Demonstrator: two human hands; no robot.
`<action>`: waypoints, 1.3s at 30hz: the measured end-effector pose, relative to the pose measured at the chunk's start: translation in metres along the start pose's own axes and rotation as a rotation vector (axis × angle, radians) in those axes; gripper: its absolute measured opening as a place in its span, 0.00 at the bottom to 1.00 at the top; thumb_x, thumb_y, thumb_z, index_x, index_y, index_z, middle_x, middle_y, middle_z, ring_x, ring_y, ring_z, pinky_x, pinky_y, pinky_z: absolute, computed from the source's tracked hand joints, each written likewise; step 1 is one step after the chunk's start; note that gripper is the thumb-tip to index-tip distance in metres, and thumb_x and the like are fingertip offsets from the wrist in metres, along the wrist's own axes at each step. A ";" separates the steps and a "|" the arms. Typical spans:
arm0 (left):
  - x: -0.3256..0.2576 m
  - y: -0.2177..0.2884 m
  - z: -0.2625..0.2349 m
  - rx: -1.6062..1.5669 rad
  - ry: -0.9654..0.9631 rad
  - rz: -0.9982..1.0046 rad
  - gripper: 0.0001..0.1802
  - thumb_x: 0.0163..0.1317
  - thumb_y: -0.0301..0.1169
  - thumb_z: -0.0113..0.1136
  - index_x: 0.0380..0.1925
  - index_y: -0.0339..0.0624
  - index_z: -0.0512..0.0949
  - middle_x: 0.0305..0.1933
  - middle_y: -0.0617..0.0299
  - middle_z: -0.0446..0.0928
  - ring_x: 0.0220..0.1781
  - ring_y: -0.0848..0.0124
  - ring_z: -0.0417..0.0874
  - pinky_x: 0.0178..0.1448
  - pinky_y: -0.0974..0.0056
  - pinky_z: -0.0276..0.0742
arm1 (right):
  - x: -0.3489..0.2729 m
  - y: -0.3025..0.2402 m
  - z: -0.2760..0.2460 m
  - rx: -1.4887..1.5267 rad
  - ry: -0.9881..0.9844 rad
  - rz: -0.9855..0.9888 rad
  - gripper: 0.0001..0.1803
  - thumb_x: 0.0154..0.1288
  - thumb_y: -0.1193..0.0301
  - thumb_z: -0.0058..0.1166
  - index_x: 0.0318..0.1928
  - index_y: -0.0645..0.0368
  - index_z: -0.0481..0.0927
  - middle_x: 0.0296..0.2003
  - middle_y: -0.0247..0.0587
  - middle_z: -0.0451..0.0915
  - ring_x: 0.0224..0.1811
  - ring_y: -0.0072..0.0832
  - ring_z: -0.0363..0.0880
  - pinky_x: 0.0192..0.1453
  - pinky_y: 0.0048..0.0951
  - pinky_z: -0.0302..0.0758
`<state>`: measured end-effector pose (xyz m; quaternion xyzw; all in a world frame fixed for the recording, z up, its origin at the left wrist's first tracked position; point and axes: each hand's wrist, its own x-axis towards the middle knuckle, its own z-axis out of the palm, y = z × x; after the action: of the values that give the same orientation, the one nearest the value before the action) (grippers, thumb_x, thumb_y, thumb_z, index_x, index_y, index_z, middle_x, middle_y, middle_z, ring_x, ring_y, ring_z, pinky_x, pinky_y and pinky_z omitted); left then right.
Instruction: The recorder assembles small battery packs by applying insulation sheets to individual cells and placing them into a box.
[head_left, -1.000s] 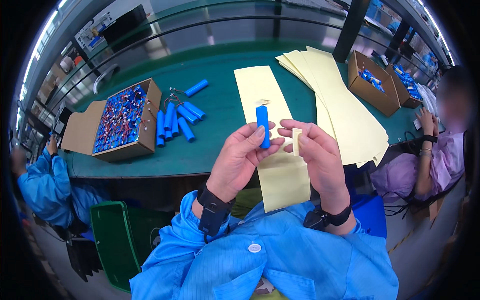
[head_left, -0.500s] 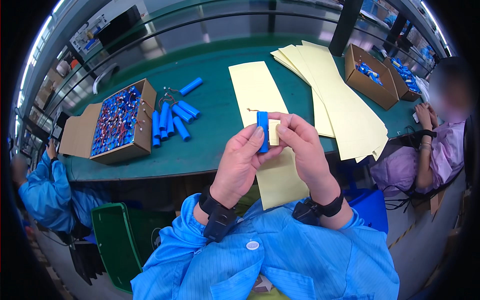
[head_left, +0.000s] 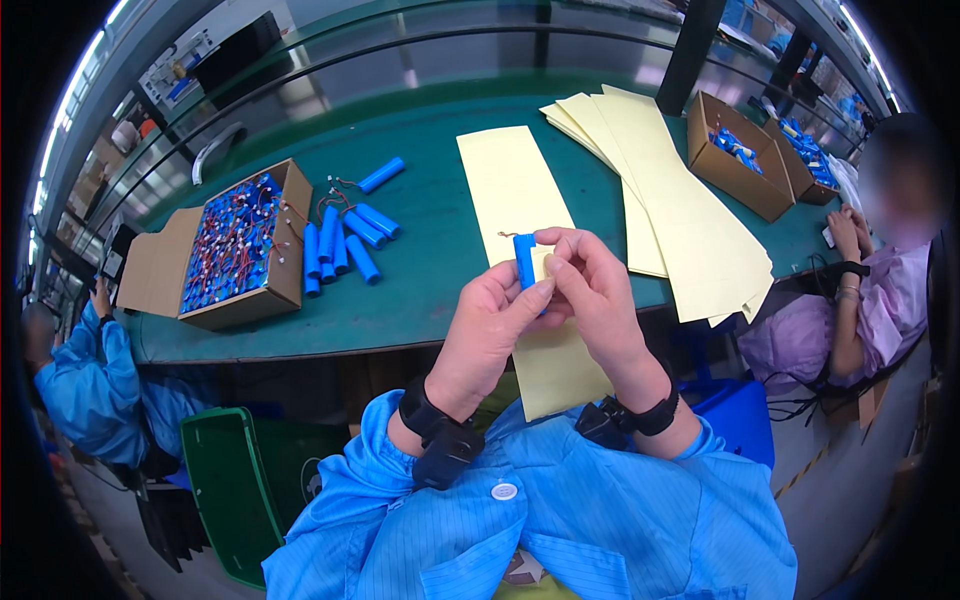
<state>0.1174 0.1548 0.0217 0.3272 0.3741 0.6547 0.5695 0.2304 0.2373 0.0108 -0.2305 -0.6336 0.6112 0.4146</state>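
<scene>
Holding one blue cell (head_left: 524, 262) upright above the counter (head_left: 430, 280), both hands' fingers clamped on it, left hand (head_left: 490, 335), right hand (head_left: 590, 295); loose cells (head_left: 345, 245) and box (head_left: 235, 250) still wait.

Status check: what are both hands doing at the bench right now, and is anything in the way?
Left hand and right hand both pinch one blue cell, upright. Yellow sheet beneath. Nothing in the way.
</scene>
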 end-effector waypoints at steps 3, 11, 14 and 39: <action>0.000 0.002 -0.003 0.155 0.007 -0.026 0.15 0.68 0.32 0.46 0.49 0.32 0.70 0.43 0.56 0.77 0.41 0.72 0.82 0.46 0.70 0.79 | -0.001 -0.005 -0.001 -0.323 0.015 -0.131 0.09 0.61 0.76 0.53 0.39 0.67 0.70 0.48 0.48 0.73 0.32 0.23 0.75 0.38 0.23 0.74; -0.006 0.009 0.007 0.288 -0.139 0.033 0.15 0.69 0.34 0.42 0.47 0.32 0.67 0.35 0.53 0.77 0.32 0.70 0.83 0.34 0.72 0.79 | 0.000 -0.020 -0.022 0.125 -0.349 0.314 0.16 0.66 0.65 0.50 0.44 0.66 0.76 0.45 0.50 0.78 0.30 0.20 0.79 0.32 0.18 0.75; -0.012 0.027 0.007 0.063 -0.409 -0.238 0.17 0.69 0.35 0.40 0.48 0.31 0.66 0.33 0.51 0.77 0.26 0.68 0.82 0.27 0.73 0.78 | -0.007 -0.031 -0.014 0.626 -0.429 0.363 0.16 0.66 0.67 0.49 0.44 0.70 0.77 0.51 0.55 0.75 0.31 0.20 0.78 0.33 0.15 0.73; 0.142 0.090 -0.147 2.104 0.495 -0.067 0.12 0.58 0.32 0.54 0.37 0.38 0.81 0.43 0.46 0.79 0.45 0.50 0.81 0.49 0.54 0.77 | 0.145 -0.028 -0.287 -1.699 0.631 0.238 0.13 0.62 0.72 0.44 0.45 0.58 0.77 0.44 0.56 0.78 0.49 0.51 0.75 0.52 0.45 0.72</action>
<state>-0.0727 0.2716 0.0250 0.5005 0.8621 0.0372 -0.0707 0.3884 0.5164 0.0469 -0.6783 -0.6997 -0.1132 0.1936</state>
